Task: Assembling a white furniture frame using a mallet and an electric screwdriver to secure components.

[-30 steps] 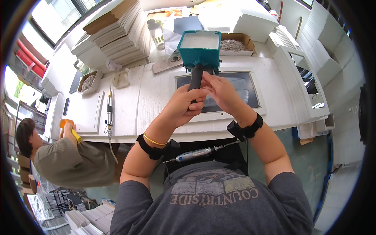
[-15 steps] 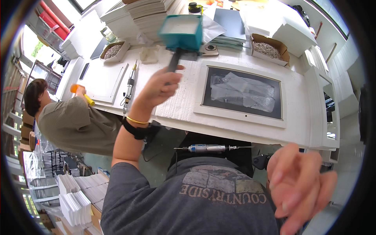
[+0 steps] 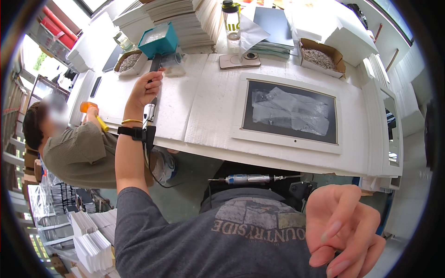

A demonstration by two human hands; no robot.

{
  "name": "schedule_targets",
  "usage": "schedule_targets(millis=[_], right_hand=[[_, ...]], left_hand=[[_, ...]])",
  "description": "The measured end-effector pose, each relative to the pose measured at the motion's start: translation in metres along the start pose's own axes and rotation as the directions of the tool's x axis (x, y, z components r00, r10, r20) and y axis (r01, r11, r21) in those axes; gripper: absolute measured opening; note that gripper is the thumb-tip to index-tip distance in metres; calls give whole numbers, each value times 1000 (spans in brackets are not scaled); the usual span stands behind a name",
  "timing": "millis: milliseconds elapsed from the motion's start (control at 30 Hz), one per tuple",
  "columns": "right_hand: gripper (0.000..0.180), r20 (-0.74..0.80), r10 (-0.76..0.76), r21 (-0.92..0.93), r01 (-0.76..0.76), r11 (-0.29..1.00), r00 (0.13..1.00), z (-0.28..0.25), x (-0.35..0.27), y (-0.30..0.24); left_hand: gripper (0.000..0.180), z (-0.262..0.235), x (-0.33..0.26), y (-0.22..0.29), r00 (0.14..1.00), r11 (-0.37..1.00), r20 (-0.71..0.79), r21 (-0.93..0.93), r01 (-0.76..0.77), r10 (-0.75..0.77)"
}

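My left hand (image 3: pixel 146 88) is closed round the dark handle of a tool with a teal box-shaped head (image 3: pixel 159 41), whose upper side looks whitish. It is held over the far left of the white worktable (image 3: pixel 204 102), by a crumpled clear plastic piece (image 3: pixel 172 66). Low at the right, my right hand (image 3: pixel 345 227) hangs in the air above the lap, its fingers loosely bent and apart with nothing in them. Between the hands on the table lies a white frame (image 3: pixel 287 141) round a dark panel (image 3: pixel 308 95), with wrinkled translucent film on the panel.
Cardboard trays of small grains (image 3: pixel 320 58) stand at the back. Nearby are a phone (image 3: pixel 234 61), a bottle (image 3: pixel 231 23) and stacked boards (image 3: pixel 185 18). A co-worker (image 3: pixel 83 148) at the left holds an orange-and-yellow tool (image 3: pixel 88 107). A powered hand tool (image 3: pixel 248 179) rests below the table edge.
My left hand has carried the teal-headed tool leftward, from behind the frame to near the left grain tray. My right hand has shifted slightly left, its fingers more bent.
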State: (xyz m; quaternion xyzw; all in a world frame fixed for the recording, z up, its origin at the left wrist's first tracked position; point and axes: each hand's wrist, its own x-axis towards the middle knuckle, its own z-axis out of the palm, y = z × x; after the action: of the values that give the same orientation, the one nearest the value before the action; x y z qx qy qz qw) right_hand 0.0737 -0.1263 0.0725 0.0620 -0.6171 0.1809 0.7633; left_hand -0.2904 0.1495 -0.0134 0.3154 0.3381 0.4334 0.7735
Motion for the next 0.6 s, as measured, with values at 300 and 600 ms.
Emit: schedule_targets(millis=[300,600], right_hand=[[23,91,108,-59,-103,993,990,7,15,17],[27,-3,327,-169,-323,931,945,-10,1,27]], left_hand=[[23,-32,27,15,997,999,64,-9,52,-51],[30,-52,31,4,998,998,-2,-18,57,-57]])
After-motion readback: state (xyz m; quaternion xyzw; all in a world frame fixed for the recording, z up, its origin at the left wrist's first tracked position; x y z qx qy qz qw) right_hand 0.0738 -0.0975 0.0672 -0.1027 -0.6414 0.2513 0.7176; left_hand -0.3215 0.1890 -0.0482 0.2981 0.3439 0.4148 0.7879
